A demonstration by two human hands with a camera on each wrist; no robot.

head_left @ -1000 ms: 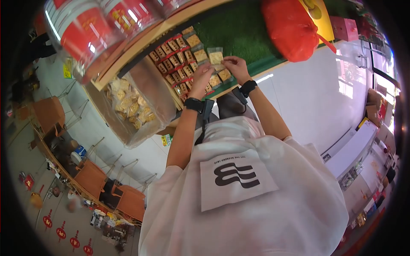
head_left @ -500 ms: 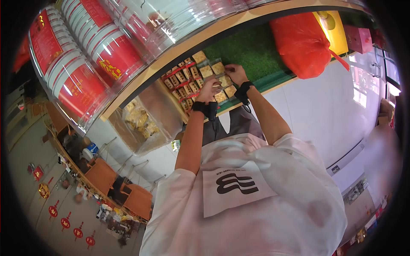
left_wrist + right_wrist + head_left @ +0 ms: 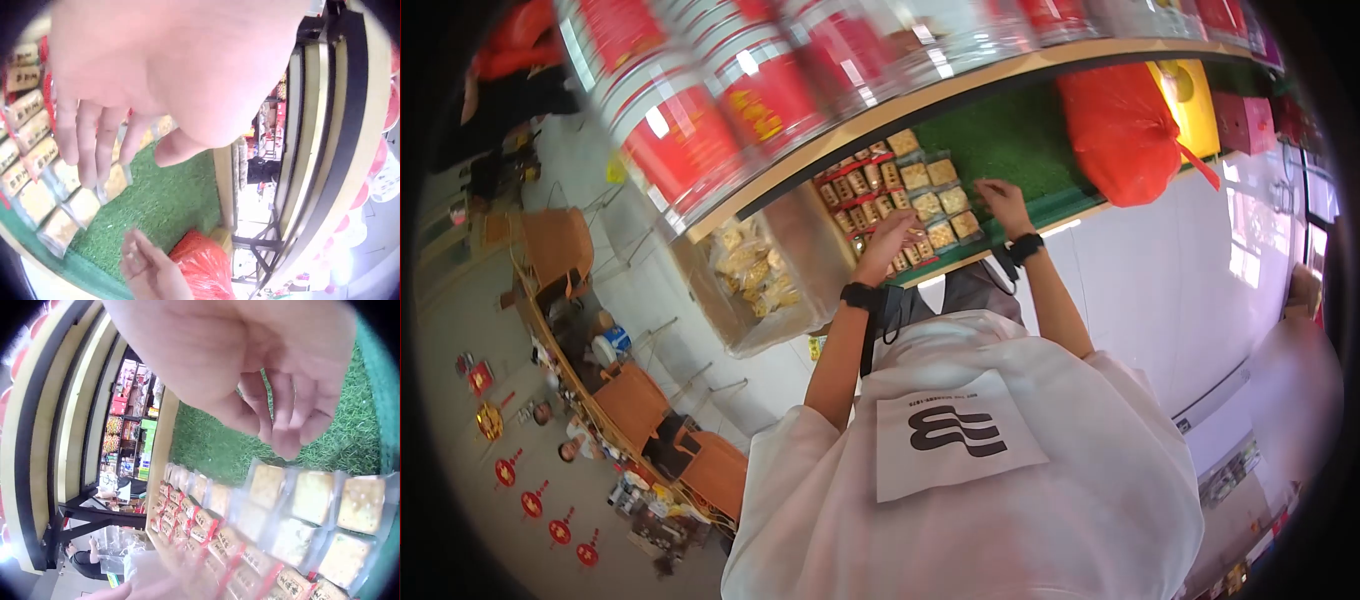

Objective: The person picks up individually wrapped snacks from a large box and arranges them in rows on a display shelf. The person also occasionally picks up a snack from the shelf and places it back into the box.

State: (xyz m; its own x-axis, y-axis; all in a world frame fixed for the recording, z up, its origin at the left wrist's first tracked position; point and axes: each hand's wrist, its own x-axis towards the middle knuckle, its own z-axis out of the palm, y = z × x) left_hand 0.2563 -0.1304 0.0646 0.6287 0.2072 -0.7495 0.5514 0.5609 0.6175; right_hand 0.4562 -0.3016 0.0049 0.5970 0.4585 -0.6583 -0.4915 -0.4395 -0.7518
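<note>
My left hand is over the near end of the rows of red-edged snack packets. Its fingers are loosely extended and hold nothing in the left wrist view. Beside these rows, square pastries in clear wrappers lie in two neat columns. My right hand hovers just right of them, over green artificial turf. In the right wrist view its fingers bend loosely with nothing between them, close to the wrapped squares.
A box lined with clear plastic, holding wrapped snacks, stands left of the display. At the turf's right end sits a red plastic bag. A wooden-edged shelf with red-labelled tubs overhangs the far side.
Both hands were together at the square packets, one packet raised a second ago. Since then they have parted, the right hand rightward onto turf, the left over the red-edged packets. The squares now lie flat.
</note>
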